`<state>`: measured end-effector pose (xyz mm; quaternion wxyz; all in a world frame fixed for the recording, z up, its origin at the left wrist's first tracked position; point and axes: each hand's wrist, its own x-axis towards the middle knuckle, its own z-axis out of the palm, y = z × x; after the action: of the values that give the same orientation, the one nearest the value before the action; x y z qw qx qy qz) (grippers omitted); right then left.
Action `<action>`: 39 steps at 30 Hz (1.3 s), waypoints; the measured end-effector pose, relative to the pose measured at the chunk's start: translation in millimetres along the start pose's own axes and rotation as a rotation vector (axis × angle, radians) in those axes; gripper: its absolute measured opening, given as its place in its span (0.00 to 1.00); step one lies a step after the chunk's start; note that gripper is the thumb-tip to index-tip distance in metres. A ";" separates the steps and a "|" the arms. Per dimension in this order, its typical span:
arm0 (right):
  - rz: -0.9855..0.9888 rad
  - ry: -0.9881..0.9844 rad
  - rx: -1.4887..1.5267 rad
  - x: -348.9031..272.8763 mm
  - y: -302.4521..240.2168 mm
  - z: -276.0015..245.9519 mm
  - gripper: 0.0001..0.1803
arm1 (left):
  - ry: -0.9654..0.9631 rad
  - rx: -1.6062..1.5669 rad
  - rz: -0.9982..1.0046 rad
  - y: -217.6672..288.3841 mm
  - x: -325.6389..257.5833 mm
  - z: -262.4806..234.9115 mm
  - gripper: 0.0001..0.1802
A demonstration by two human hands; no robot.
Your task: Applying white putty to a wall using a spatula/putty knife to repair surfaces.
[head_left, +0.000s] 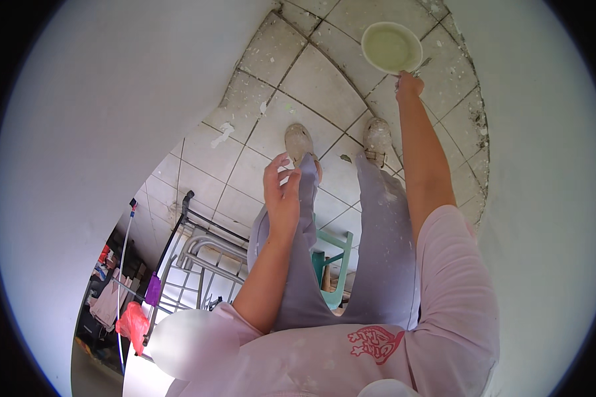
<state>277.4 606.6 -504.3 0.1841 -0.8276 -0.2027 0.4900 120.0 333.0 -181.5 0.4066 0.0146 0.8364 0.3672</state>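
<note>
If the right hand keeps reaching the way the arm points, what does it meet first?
The right hand points at the pale green bucket on the tiled floor. It would likely meet the bucket's rim first, though the gap between them is hard to judge.

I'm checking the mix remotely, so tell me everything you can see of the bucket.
The bucket is round, pale and plastic-looking, seen from above, standing upright on the tiled floor near the wall. It holds a smooth, pale greenish-white liquid almost to the rim. The right hand reaches its near edge, apparently at a thin handle; the exact grip is unclear.
</note>
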 end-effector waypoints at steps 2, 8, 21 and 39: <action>-0.197 -0.123 -0.130 -45.0 -19.8 -32.4 0.09 | -0.027 -0.066 -0.030 -22.5 -3.7 1.2 0.22; -0.446 -0.364 -0.240 -278.6 -169.0 -196.8 0.11 | -0.199 -0.719 -0.579 14.6 -70.5 -15.1 0.28; -1.375 -0.706 -0.508 -727.7 -474.4 -469.4 0.11 | -1.234 -1.513 0.415 442.9 -285.3 -150.3 0.45; -1.670 -0.941 -0.097 -786.0 -385.6 -480.6 0.30 | -0.474 -1.325 0.883 460.4 -374.9 -279.8 0.35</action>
<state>299.3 477.9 485.8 0.3394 -0.1412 -0.8003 0.4737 51.1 379.4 469.6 0.3152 0.1760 0.2565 0.8966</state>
